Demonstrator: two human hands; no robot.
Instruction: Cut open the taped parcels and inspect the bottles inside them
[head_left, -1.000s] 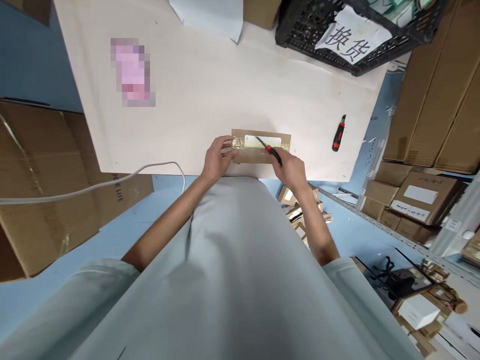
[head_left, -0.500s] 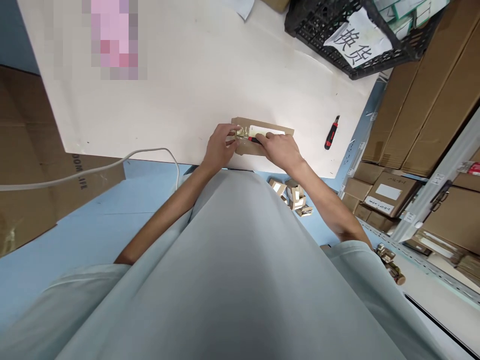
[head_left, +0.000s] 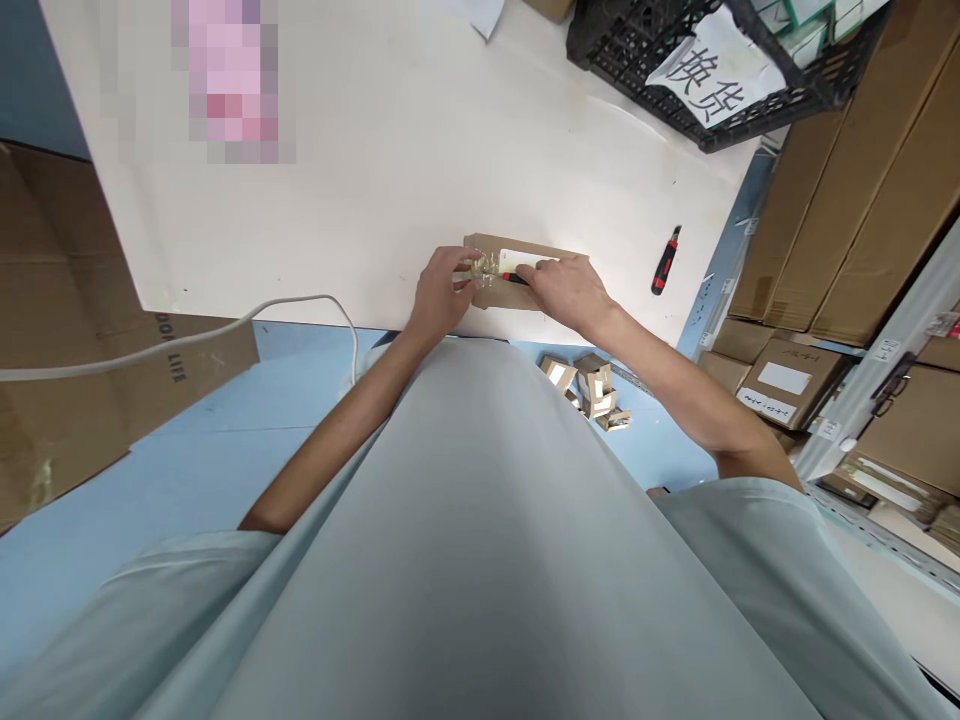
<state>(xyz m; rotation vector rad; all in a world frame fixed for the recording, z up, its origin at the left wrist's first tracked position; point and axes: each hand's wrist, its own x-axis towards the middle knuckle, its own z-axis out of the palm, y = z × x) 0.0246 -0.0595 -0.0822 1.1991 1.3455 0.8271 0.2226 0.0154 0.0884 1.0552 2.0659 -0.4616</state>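
A small flat cardboard box (head_left: 501,297) with a white label and clear tape lies near the front edge of the white table (head_left: 360,210). My left hand (head_left: 439,290) grips its left end between thumb and fingers. Closed around a red-and-black box cutter (head_left: 514,278), my right hand (head_left: 566,292) rests over the box's right half. The cutter points left, toward the wrinkled tape by my left fingertips; its blade is hard to make out. A second box cutter (head_left: 665,262), also red and black, lies on the table to the right.
A black plastic crate (head_left: 630,60) with a handwritten paper stands at the back right. A white cable (head_left: 292,300) hangs at the front left. Small boxes (head_left: 596,385) lie on the floor. Large cartons (head_left: 847,200) line the right; another carton (head_left: 67,300) stands left.
My right hand and the box cutter have shifted slightly to the right, and my right elbow has swung outward. The left hand keeps its hold on the box.
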